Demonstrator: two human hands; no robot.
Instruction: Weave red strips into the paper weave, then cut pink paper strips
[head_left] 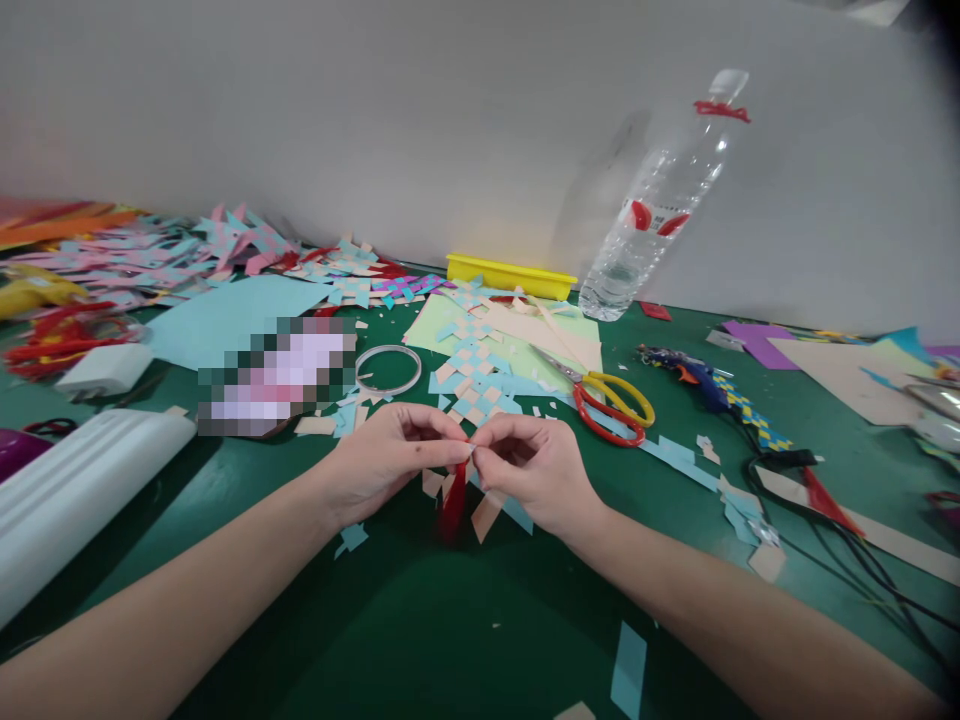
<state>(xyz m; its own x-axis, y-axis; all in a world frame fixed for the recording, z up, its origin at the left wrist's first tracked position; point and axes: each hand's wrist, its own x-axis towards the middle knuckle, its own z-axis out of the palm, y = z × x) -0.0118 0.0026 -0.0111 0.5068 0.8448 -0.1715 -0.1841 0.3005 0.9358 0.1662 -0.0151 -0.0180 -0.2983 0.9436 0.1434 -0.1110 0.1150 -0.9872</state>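
Observation:
My left hand and my right hand meet over the green table, fingertips pinched together on a small woven paper piece of blue and peach strips. A red tassel hangs down from the pinch point. Both hands are closed on this piece. Just beyond them lie more blue-and-peach woven pieces. Red and yellow scissors rest to the right of these.
A clear plastic bottle leans at the back by a yellow tray. A tape ring sits centre left. Piles of woven paper fill the left, a white tube lies nearer, and black cables run right.

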